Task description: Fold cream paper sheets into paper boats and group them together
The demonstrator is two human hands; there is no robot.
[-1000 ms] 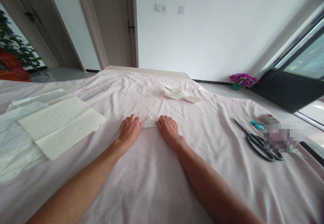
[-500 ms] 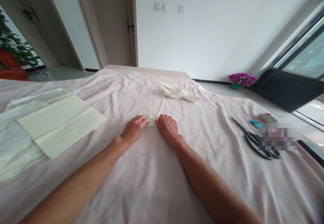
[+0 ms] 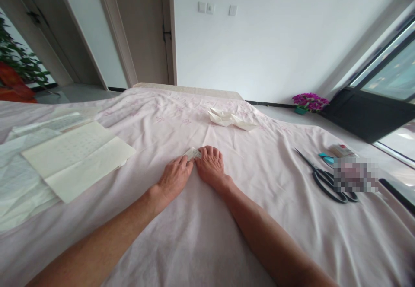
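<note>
A small folded piece of paper (image 3: 192,152), pale with dark marks on it, lies on the pink cloth between my hands. My left hand (image 3: 177,172) is closed at its near left edge, fingertips against the paper. From the right, my right hand (image 3: 210,161) grips the other side with its fingers curled together. My thumbs are mostly hidden, and the hands cover part of the paper. Beyond them, folded paper boats (image 3: 228,118) rest on the cloth.
On the left lie a cream sheet (image 3: 81,157) and thin crumpled papers (image 3: 19,161). To the right are black-handled scissors (image 3: 324,181), a small pack (image 3: 343,151) and a blurred patch. The patterned cloth (image 3: 181,243) is wrinkled.
My hands have come closer together around the folded paper. The left hand has shifted right and slightly nearer me, and the right hand has turned inward over the paper's edge.
</note>
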